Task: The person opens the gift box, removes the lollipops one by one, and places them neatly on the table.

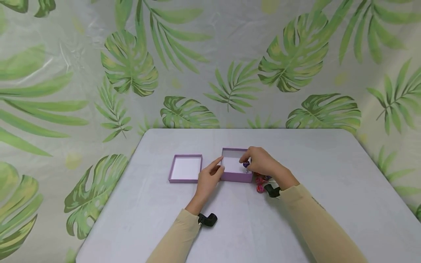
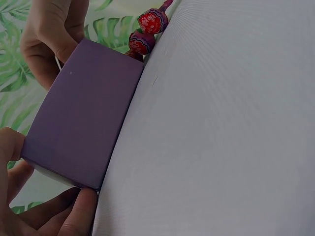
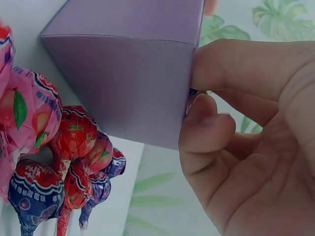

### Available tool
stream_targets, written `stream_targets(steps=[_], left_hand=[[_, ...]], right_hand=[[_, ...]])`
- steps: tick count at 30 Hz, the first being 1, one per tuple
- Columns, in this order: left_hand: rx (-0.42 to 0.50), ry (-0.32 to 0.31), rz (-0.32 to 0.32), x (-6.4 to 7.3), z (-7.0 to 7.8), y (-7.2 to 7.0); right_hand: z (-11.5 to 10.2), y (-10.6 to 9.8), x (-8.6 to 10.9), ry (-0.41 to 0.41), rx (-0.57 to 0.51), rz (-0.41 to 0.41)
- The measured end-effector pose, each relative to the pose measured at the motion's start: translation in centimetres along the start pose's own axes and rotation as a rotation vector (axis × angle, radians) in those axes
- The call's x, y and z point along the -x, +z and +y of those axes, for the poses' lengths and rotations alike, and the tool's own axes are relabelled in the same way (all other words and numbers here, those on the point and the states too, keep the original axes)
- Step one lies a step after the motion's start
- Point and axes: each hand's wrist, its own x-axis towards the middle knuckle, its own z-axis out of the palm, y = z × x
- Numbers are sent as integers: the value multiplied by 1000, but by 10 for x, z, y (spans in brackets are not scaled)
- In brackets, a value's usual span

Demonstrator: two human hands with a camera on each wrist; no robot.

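A purple open-topped box [image 1: 236, 178] stands on the table. My left hand [image 1: 208, 179] holds it at its left side, with fingertips touching the near left corner in the left wrist view. Over the box's right part, my right hand [image 1: 262, 161] pinches a dark purple-wrapped lollipop [image 1: 246, 164] inside the walls. In the right wrist view the box wall [image 3: 118, 83] hides most of that lollipop. Beside the box's right wall lies a pile of lollipops [image 3: 76, 132] in red, pink and blue wrappers, partly covered by the right hand and wrist in the head view.
A shallow purple tray-like lid [image 1: 185, 181], white inside, lies left of the box. Both stand on a white table [image 1: 158, 223]. A leaf-patterned backdrop [image 1: 236, 65] rises behind the table's far edge. Each wrist carries a black camera [image 1: 208, 220].
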Motion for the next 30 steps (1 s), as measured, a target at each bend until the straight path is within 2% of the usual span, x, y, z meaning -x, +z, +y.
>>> stream_targets(steps=[4,18,30], left_hand=[[3,0,0,1,0,0],[-9,10,10,1,2,0],[9,-2,0,3,5,-1]], right_hand=[[0,1,-1,-20,43,15],[-3,1,2,2,82,10],[-1,9,8,-21,1,118]])
